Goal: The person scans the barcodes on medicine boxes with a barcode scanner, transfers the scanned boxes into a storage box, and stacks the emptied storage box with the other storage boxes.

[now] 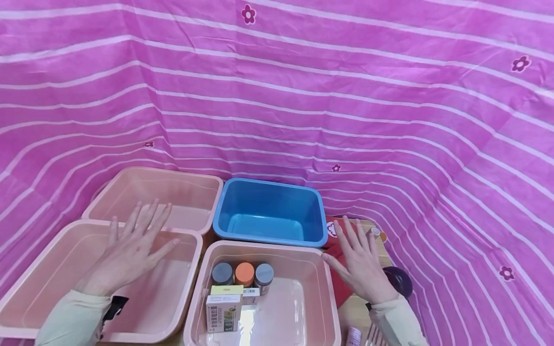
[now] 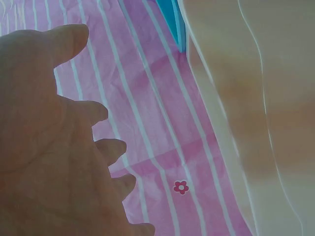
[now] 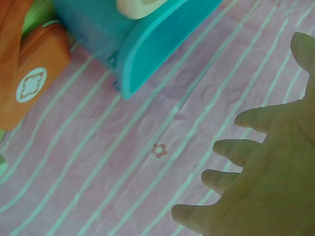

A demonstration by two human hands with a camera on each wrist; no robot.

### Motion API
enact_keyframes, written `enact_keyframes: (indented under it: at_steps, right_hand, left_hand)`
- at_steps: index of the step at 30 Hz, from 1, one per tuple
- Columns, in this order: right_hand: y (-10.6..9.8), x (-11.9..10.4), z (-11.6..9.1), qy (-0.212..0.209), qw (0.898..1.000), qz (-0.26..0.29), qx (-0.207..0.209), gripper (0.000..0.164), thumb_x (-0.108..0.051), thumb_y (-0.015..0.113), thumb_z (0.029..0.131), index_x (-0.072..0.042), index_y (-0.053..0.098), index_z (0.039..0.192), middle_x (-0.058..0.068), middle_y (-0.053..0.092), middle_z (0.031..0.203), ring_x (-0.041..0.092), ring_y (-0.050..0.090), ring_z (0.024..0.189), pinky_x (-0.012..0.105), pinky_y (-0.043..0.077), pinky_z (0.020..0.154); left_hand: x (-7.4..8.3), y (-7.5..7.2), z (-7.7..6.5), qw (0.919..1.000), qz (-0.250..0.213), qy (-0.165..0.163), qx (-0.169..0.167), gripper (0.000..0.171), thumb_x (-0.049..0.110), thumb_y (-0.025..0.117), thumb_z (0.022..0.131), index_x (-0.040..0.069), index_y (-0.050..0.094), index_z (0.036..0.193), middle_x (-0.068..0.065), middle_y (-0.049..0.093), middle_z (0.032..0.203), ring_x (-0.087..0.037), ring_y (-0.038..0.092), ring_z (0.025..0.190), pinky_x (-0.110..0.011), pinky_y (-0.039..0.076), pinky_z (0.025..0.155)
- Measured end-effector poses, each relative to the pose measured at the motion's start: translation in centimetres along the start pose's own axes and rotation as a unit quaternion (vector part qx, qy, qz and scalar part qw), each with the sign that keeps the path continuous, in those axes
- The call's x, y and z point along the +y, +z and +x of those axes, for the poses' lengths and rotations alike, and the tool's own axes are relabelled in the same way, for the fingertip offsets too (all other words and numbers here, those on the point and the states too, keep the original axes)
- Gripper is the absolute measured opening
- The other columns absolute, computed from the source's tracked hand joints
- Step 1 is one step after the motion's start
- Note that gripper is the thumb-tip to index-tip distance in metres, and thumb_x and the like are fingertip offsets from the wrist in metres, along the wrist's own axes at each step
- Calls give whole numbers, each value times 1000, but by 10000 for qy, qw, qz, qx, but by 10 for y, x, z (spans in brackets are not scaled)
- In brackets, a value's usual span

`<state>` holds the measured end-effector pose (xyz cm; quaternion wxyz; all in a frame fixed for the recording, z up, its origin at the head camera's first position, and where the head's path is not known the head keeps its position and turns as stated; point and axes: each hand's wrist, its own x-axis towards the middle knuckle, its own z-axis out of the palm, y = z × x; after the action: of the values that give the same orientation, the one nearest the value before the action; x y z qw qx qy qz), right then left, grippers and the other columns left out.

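Note:
My left hand (image 1: 127,254) hovers with fingers spread over the front left pink bin (image 1: 190,283), holding nothing. My right hand (image 1: 361,264), fingers also spread and holding nothing, is above a red item (image 1: 339,288) right of the front middle pink bin (image 1: 318,259). Inside that bin stand three capped containers, one with an orange cap (image 1: 244,274) and two with grey caps. In front of them are small boxes, one white with printing (image 1: 222,312) and one with a yellow top (image 1: 227,290). Both wrist views show the spread fingers, touching nothing.
A blue bin (image 1: 270,230) stands at the back middle, beside a back left pink bin (image 1: 173,192). Along the right lie a dark round object (image 1: 398,281), a pink-purple tube (image 1: 353,336) and a fork-like item (image 1: 374,335). A pink striped cloth (image 1: 277,96) walls the far side and right.

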<state>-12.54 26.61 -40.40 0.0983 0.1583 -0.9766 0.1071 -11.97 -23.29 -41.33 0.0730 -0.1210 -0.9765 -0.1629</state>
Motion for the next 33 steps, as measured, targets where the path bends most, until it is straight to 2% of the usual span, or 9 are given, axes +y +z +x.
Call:
enact_keyframes:
  at_steps: [6,14,19,23,27,30,33]
  right_hand:
    - [-2,-26,15,-370,9989,253,-163,85,-49,67,96,-16,28,164,16,26,169,43,15,157,72,10,121]
    - [6,-82,40,-1425,9888,213,-391,71,-51,67,96,-12,50,153,16,47,157,38,42,147,63,35,118]
    - [27,-116,51,-1827,9777,103,-1026,67,-57,60,98,-15,53,151,13,51,155,34,48,144,57,40,117]
    - [51,-140,60,-2171,9633,56,-1576,62,-55,61,99,-16,57,146,8,58,148,25,59,134,43,48,112]
    - [74,-158,66,-2445,9503,22,-1927,58,-52,65,98,-17,59,145,0,66,131,11,65,111,26,56,97]
    - [89,-166,71,-2567,9442,-46,-2061,54,-51,64,99,-17,62,141,-3,67,113,5,61,92,16,55,81]
    - [101,-173,77,-2619,9418,-226,-2094,49,-50,63,100,-17,65,136,-5,66,104,3,57,83,15,51,71]
  left_hand:
    - [-2,4,7,9999,-59,71,-62,87,54,52,103,23,2,167,-16,-1,174,-43,-10,158,-74,-19,114]
    - [-1,13,28,9989,-115,274,-350,84,55,52,102,22,10,167,-20,8,172,-50,0,157,-79,-5,116]
    - [1,23,40,9962,-428,284,-702,82,57,49,103,25,9,167,-17,4,173,-48,-3,157,-78,-7,116]
    - [2,34,52,9929,-705,248,-927,79,58,49,103,24,17,166,-17,4,173,-47,-3,158,-76,-9,117]
    - [4,48,62,9908,-807,327,-1038,77,59,50,102,18,28,164,-19,11,172,-48,2,157,-76,-5,118]
    - [4,58,67,9906,-815,425,-1017,77,59,53,100,18,32,162,-23,18,170,-51,8,156,-77,1,117]
    - [5,65,71,9915,-725,544,-939,77,59,55,99,21,33,162,-23,24,168,-51,13,155,-78,6,117]
